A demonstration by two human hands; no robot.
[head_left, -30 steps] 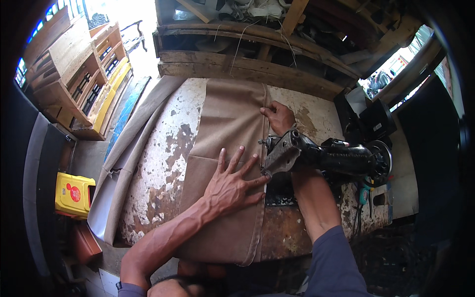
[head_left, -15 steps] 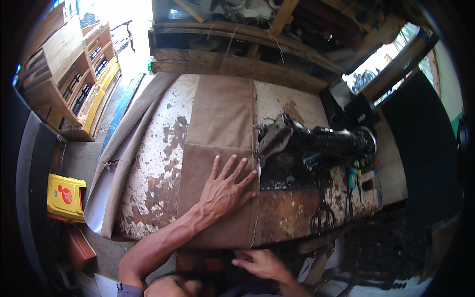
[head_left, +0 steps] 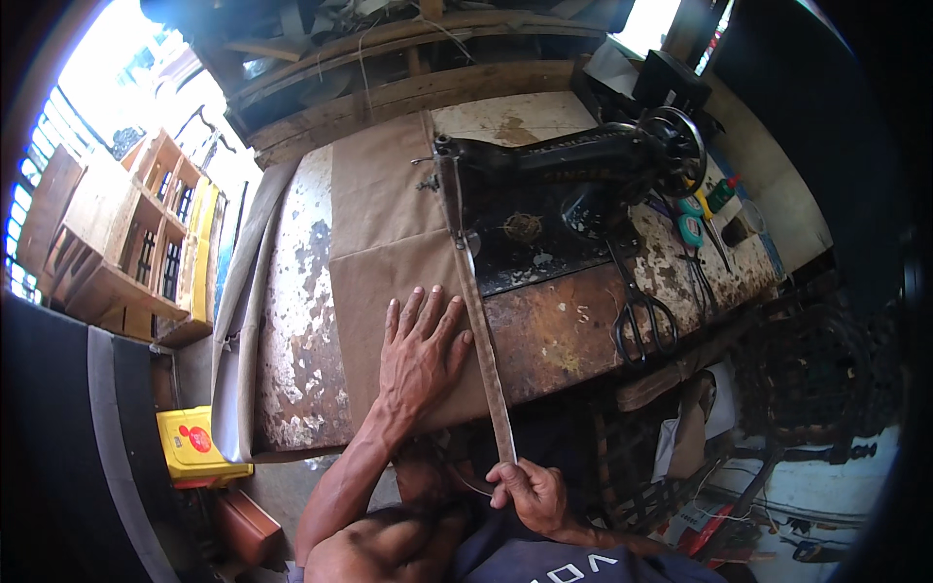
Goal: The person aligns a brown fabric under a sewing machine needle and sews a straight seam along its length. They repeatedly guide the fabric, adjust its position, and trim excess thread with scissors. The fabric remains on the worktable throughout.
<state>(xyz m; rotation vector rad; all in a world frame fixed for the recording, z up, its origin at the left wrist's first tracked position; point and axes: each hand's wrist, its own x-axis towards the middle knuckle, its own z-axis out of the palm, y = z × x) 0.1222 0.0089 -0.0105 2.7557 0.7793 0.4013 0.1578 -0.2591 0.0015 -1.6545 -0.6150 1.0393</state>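
My left hand [head_left: 420, 342] lies flat and open on the brown fabric [head_left: 381, 255], its fingers pointing toward the sewing machine's needle end. The fabric stretches over the table along the left side of a black sewing machine [head_left: 569, 160]. Below the table's front edge, my right hand [head_left: 533, 496] is closed on the lower end of a narrow brown fabric strip [head_left: 488, 364]. Pulled straight, the strip runs from the presser foot [head_left: 461, 239] down along the fabric's right edge. A pale edge shows beside it. Whether the strip is joined to the fabric I cannot tell.
Black scissors [head_left: 643, 325] lie right of the worn table top [head_left: 544, 335]. Beyond them are a teal-handled tool [head_left: 689, 229] and a small green bottle [head_left: 721, 194]. A rolled cloth [head_left: 255, 291] hangs over the left edge. Below stands a yellow box [head_left: 199, 447].
My right hand has closed on the strip's end and holds it taut. The left hand now lies a little farther from the presser foot. The head view has turned.
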